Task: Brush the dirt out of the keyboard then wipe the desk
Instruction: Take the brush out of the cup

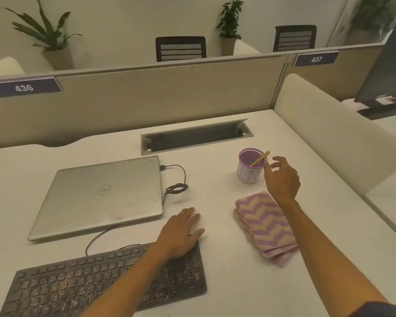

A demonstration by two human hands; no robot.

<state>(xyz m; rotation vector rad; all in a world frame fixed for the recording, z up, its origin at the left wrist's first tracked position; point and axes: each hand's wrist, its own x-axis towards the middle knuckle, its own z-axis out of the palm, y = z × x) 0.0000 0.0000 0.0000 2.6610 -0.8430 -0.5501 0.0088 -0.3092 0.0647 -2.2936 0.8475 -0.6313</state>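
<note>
A black keyboard (78, 284) speckled with pale dirt lies at the front left of the white desk (215, 197). My left hand (181, 232) rests flat on its far right corner, fingers straight. A purple mesh cup (249, 167) stands at the right, and a wooden brush handle (260, 158) pokes out of it. My right hand (282, 177) hovers just right of the cup, fingers loosely spread and holding nothing. A folded purple and tan zigzag cloth (264, 225) lies under my right forearm.
A shut silver laptop (101, 195) lies behind the keyboard, with a coiled black cable (176, 187) at its right side. A cable tray slot (197, 136) is set in the desk. Partition panels (146, 99) close off the back and right.
</note>
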